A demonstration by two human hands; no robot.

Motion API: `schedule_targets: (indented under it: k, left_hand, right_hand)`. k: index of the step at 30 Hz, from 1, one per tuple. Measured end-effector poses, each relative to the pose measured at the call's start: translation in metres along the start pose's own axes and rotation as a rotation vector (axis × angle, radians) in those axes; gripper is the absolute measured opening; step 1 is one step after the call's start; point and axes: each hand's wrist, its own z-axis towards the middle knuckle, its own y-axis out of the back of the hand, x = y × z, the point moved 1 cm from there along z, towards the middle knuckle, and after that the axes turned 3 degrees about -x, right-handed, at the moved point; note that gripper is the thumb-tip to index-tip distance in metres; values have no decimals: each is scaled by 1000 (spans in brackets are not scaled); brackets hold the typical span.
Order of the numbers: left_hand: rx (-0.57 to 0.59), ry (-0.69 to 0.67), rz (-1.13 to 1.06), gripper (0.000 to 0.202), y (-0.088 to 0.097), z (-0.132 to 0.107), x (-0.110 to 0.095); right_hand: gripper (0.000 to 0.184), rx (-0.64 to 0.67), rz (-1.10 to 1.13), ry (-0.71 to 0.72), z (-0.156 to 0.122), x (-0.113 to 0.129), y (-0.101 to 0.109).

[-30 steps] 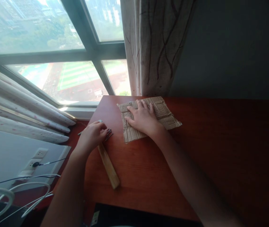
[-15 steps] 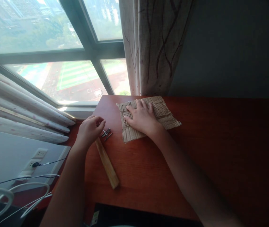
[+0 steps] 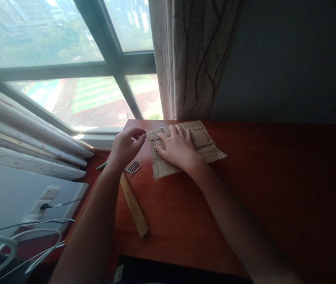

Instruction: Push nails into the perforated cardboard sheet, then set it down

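My right hand [image 3: 178, 149] lies flat, fingers spread, on a piece of brown cardboard [image 3: 212, 152] with rows of small holes at the far side of the red-brown table [image 3: 274, 177]. My left hand [image 3: 126, 148] hovers just left of the cardboard's corner, thumb and forefinger pinched together; what they hold is too small to make out. Below that hand a few loose nails [image 3: 132, 167] lie on the table. A hammer with a wooden handle [image 3: 134, 207] lies beside them, its head under my left wrist.
A patterned curtain [image 3: 197, 59] hangs behind the cardboard, beside a large window [image 3: 67, 59]. Left of the table are a wall socket [image 3: 48, 194] and white cables [image 3: 23, 236]. A dark object [image 3: 170, 272] sits at the table's near edge.
My left hand pinched at the nails, then lifted and moved up and right to the cardboard's left corner. My right hand stayed flat on the cardboard.
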Motion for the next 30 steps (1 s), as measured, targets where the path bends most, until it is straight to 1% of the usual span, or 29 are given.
schedule_targets:
  k: [5,7,10,12,14,17,19,20,21,23,25,26,28,30]
  left_hand:
    - [18,-98,-37,23,-18,22,-12]
    - [52,-128,-36,22,-24,30,-17]
    - [134,-148,-5,21,-30,39,-22]
    - [129,-146,10,20,-34,44,-23]
    - [62,-140,-7,20,-35,48,-24]
    - [-140,-96,-86,20,-29,54,-30]
    - [-279,-67,-114,20,-17,56,-37]
    - [-321,-62,-108,19,-9,55,-40]
    - [-327,-62,-93,19,0,52,-41]
    - [-256,-53,-40,20,18,41,-37]
    - [-143,-17,61,21,32,25,-24]
    - [-63,4,114,22,37,16,-15]
    - [131,49,181,25,43,-1,6]
    - [265,108,215,29,43,-16,25]
  right_hand:
    - [54,17,0,2,0,0,2]
    - [54,20,-3,1,-1,0,2]
    - [54,19,2,-1,-1,1,2]
    - [54,13,6,1,0,1,2]
    - [53,11,8,2,0,2,2]
    - [52,17,7,-1,0,2,2]
    - [53,18,6,-3,0,2,2]
    - [54,18,5,-4,-1,1,2]
    - [54,22,5,-6,-1,1,2]
    - [55,32,6,-7,0,1,2]
    - [56,44,9,-6,0,1,2]
    - [56,48,11,-5,0,1,2]
    - [56,47,11,-5,1,1,3]
    - [56,37,8,-3,1,1,2]
